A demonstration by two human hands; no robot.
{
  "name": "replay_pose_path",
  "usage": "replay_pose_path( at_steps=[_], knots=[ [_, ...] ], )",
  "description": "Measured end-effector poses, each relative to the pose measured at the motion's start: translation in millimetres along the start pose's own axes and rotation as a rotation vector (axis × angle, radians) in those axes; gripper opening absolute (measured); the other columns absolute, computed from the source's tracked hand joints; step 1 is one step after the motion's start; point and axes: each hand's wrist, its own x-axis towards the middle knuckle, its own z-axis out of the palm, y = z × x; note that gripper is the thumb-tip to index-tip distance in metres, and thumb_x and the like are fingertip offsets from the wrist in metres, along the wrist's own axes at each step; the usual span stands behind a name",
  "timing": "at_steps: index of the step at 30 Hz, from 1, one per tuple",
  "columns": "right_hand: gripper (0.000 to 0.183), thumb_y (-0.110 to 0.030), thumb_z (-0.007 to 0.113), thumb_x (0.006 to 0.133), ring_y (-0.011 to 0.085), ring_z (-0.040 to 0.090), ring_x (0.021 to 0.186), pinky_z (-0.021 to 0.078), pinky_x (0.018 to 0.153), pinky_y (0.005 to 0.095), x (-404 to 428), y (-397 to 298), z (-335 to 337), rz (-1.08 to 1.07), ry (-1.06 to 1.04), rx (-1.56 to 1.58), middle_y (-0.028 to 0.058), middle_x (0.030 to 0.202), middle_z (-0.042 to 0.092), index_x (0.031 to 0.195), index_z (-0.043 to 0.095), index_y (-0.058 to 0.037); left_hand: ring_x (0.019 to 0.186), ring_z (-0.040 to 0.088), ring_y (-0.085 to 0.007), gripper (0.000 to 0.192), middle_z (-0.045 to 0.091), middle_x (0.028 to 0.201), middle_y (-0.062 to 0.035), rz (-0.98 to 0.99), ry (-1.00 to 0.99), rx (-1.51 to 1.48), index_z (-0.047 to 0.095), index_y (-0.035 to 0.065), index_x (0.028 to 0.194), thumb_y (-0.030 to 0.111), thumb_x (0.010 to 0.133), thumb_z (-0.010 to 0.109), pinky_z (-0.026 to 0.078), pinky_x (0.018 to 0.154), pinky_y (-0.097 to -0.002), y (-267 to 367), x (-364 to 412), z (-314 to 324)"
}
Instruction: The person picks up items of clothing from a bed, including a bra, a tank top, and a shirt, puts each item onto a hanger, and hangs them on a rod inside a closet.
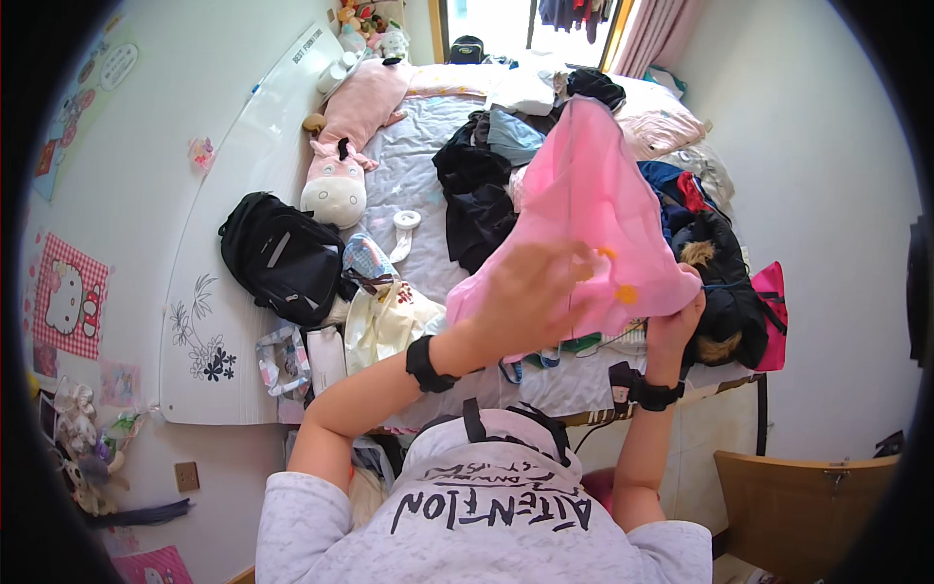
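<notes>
A pink cloth garment (598,197) with yellow spots hangs spread over the bed in front of me. My right hand (675,314) grips its lower right edge between closed fingers. My left hand (529,299), blurred, is at the near side of the cloth; whether its fingers pinch any of it cannot be told. Behind the garment lie dark clothes (478,182) and a grey-blue cloth (514,137). Below its near edge, blue straps and a green piece show on the sheet, partly hidden by my left hand and the garment.
At left on the bed are a black backpack (281,255), a pink plush toy (336,182), a cream plastic bag (387,321) and a white roll (406,220). A black fur-trimmed coat (730,306) lies at right by a bright pink bag (773,314). A wooden chair (803,504) stands lower right.
</notes>
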Motion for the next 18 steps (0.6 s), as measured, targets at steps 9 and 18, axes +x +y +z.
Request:
replay_pose_path(
  at_steps=[9, 18],
  knots=[
    [0.017, -0.019, 0.040, 0.087, 0.0106, 0.050, 0.073, 0.0441, 0.065, 0.0234, -3, -12, -28, -0.005, -0.045, -0.317, 0.0024, 0.087, 0.049, 0.089, 0.047, -0.0032, 0.077, 0.055, -0.0185, 0.016, 0.051, 0.086, -0.0103, -0.347, 0.249, -0.268, 0.047, -0.0006, 0.092, -0.003, 0.078, 0.053, 0.045, 0.065, -0.0266, -31, 20, -1],
    [0.015, -0.010, 0.051, 0.077, 0.0109, 0.053, 0.068, 0.0437, 0.062, 0.0219, -1, -32, -21, -0.095, -0.039, -0.260, 0.0057, 0.083, 0.055, 0.083, 0.055, 0.0022, 0.071, 0.056, -0.0116, 0.011, 0.056, 0.079, -0.0057, -0.398, 0.024, -0.583, 0.051, -0.0022, 0.092, 0.001, 0.084, 0.045, 0.045, 0.067, -0.0233, -48, 24, 4]
  ],
)
